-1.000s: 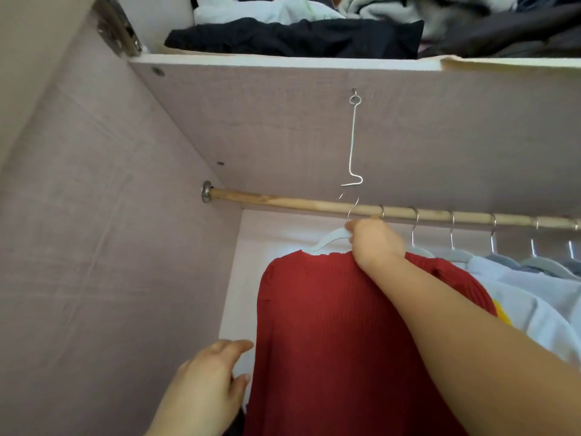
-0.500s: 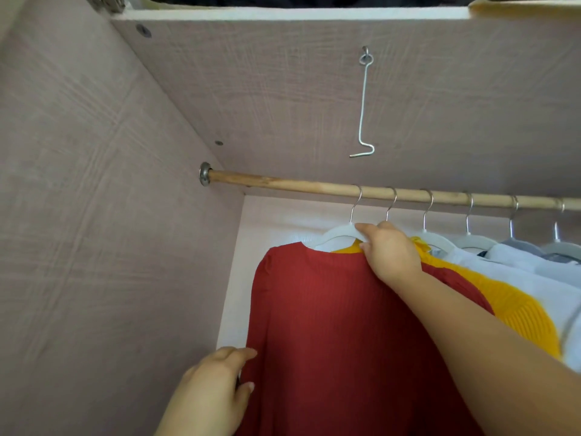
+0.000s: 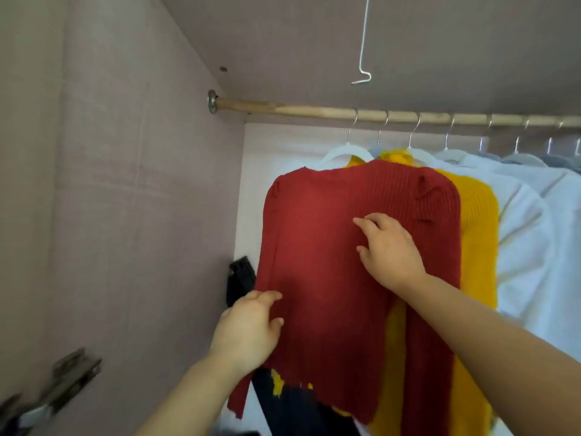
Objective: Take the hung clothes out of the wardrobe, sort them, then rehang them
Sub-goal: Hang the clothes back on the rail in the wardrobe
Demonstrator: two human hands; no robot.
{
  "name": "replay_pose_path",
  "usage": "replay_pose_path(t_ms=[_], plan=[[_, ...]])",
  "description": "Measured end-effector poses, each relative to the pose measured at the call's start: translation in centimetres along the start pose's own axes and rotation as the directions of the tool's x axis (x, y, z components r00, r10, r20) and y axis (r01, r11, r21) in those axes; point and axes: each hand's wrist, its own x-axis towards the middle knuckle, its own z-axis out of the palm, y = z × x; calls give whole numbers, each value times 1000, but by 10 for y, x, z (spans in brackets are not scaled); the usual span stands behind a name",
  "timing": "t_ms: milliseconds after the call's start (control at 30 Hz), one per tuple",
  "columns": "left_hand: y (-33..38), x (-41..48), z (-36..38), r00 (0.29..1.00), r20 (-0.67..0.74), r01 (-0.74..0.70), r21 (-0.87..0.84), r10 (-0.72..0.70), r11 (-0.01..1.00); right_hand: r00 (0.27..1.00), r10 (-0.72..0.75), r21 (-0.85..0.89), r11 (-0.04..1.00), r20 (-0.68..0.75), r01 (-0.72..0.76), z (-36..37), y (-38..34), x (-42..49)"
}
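Your right hand [image 3: 390, 250] lies on the chest of the red sweater [image 3: 314, 247], fingers spread and bent, the tips pressing the ribbed knit with nothing pinched between them. Your left hand [image 3: 248, 332] is at the sweater's left edge, low down, forefinger and thumb laid over the sleeve fabric; the other fingers are out of sight, so you can't tell from here whether it grips the cloth or only touches it. The sweater hangs on a white hanger [image 3: 342, 152], first in line on the wooden rod [image 3: 298, 108], with only the hanger's left shoulder showing above the collar. Just behind it a yellow sweater [image 3: 478, 221] peeks out along the right side and below the hem. Beyond that come white garments [image 3: 528, 231], running off the right edge along with blurred grey hangers. Below the red hem something dark [image 3: 298, 413] hangs, too shadowed to name, and another dark shape [image 3: 240, 278] sits half hidden behind the sleeve. A wire hook [image 3: 361, 58] dangles from above, its top cut off. A blurred metal hinge [image 3: 56, 385] sits bottom left.
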Motion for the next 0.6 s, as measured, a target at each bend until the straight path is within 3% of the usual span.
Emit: replay_pose_path(t_ms=[233, 433, 600], plan=[[2, -98, 25, 970, 222, 94, 41, -100, 995, 952, -1, 103, 994, 305, -32, 20, -47, -164], [-8, -210, 39, 908, 361, 190, 99, -213, 977, 831, -46, 183, 981, 555, -68, 31, -95, -304], [-9, -329, 44, 834, 426, 276, 232, -352, 933, 733, -162, 264, 964, 661, -24, 25, -134, -410]])
